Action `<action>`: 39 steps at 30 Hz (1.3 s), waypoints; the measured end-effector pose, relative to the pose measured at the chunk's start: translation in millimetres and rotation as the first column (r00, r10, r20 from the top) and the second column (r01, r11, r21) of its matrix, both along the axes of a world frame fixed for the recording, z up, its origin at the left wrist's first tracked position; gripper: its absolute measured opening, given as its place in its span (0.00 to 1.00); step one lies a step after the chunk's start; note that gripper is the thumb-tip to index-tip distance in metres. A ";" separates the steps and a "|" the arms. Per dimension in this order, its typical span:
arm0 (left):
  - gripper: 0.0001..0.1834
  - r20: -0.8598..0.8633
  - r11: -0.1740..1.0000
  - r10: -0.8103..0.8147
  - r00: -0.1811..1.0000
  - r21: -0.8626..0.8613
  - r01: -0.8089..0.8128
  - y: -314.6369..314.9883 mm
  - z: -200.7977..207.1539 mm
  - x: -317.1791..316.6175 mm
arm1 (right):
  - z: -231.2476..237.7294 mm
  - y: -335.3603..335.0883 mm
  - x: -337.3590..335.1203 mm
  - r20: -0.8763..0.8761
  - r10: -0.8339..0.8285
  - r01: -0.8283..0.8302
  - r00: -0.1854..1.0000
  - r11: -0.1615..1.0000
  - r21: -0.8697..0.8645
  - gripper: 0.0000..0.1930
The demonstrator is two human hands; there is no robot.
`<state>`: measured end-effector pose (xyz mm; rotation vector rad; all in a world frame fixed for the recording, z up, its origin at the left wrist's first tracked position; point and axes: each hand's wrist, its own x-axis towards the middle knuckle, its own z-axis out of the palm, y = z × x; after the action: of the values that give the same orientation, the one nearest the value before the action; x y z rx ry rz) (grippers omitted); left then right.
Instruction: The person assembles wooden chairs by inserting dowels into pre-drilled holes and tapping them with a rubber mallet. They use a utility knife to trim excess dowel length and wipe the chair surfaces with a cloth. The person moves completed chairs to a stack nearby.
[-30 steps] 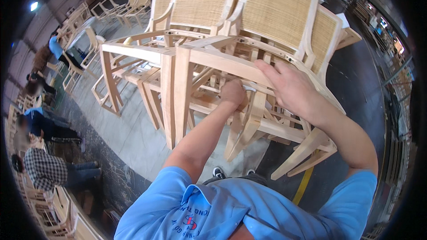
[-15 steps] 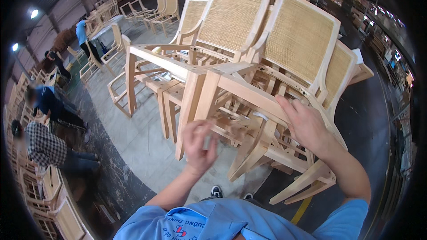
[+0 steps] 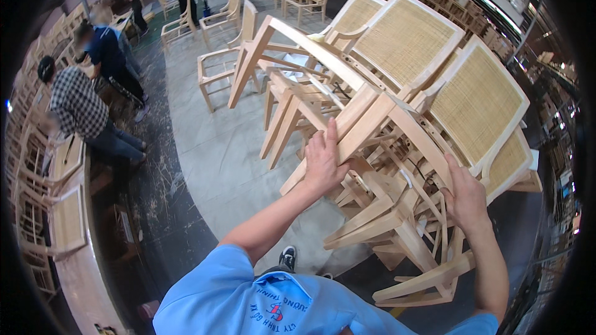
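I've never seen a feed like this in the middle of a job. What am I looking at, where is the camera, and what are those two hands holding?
There is no machine here: a person in a blue shirt works with bare hands. The camera sits on their head and looks down through a fisheye lens, so straight edges bend near the rim. The left hand grips a leg of a pale unfinished wooden chair with a woven cane back, tipped over onto a stack of similar chairs. The right hand lies on the same chair's frame. The stack stands on a grey concrete floor. Other people work among more chairs on the left.
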<state>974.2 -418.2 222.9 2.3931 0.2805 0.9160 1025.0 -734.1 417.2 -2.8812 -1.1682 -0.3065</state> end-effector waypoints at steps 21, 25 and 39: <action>0.52 -0.592 0.968 0.133 0.795 -0.096 -0.233 -28.8 -96.8 -170.4 | -26.0 -103.6 -123.0 0.144 0.643 -0.628 0.752 0.634 0.451 0.24; 0.45 -0.788 0.880 -0.105 0.606 -0.358 -0.312 -124.3 -152.4 -271.8 | -147.3 -129.4 -170.7 -0.553 0.593 -0.145 0.586 0.747 0.648 0.18; 0.36 -0.718 0.503 0.172 0.675 -0.525 -0.686 -178.2 -130.3 -530.3 | -278.9 17.9 -222.0 -0.866 0.501 -0.221 0.001 0.844 0.488 0.15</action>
<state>443.9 -596.5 92.6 1.6647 1.3403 0.0853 803.0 -716.2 138.3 -1.5664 -1.2363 1.2817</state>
